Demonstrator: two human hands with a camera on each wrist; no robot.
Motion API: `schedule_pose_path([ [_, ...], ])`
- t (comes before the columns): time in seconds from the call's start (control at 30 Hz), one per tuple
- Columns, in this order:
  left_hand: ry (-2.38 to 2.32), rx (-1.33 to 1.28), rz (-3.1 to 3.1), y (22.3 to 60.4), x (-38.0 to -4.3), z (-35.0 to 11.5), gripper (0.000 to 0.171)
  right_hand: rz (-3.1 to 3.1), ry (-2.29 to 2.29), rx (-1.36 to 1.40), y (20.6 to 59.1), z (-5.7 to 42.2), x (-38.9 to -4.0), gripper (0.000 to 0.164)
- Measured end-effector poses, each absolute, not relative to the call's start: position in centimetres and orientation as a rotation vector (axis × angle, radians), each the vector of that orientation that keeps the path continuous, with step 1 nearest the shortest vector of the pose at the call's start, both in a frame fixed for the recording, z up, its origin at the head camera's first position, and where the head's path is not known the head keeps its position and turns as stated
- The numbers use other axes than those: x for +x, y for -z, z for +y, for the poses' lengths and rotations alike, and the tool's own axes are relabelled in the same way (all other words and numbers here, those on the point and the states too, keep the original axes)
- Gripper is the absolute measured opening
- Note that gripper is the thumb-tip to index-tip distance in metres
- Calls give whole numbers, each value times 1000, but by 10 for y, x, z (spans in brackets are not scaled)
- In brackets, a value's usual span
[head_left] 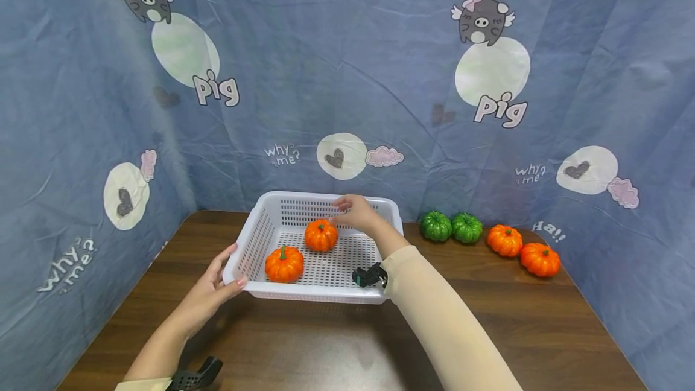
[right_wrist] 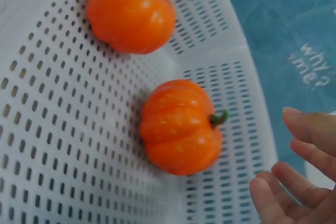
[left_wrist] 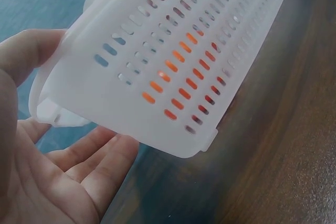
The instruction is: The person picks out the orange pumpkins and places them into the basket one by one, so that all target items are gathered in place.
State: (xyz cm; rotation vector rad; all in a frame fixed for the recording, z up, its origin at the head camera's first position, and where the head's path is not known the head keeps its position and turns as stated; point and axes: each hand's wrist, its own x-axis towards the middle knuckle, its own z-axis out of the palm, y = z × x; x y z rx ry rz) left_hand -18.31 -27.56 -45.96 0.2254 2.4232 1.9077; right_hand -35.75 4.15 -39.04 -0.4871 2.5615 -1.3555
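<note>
Where the near left corner of the white basket [head_left: 320,292] points toward the person, the left hand [head_left: 209,285] is clamped on it, digits set on either side of the corner, probably to steady the light plastic against sliding or tipping. The brown table [head_left: 304,349] shows in front of the basket; whether the basket rests flat on it or is slightly raised at that corner, I cannot tell.

Inside the basket, toward its near left corner, sits one orange pumpkin [head_left: 284,265], stem up. Behind it, nearer the basket's middle, is a second orange pumpkin [head_left: 321,236]. The two stand apart, and the rim seems well suited to keeping such round things from rolling off.

Over the basket's far side hangs the right hand [head_left: 358,215], fingers apart and loosely bent, gripping nothing; the right wrist view shows a gap between them and the second pumpkin.

To the right of the basket, two green pumpkins [head_left: 452,227] sit close together, then two more orange pumpkins [head_left: 505,241], perhaps paired by colour. Behind the basket hangs a blue cloth [head_left: 347,65] printed with pigs.
</note>
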Motion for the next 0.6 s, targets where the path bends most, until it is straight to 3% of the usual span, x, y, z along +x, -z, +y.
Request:
schedule_pose_path([
  [0.6,-1899,238,2425,461,-184,-277,84,2628,1315,-566,358,80,-322,42],
])
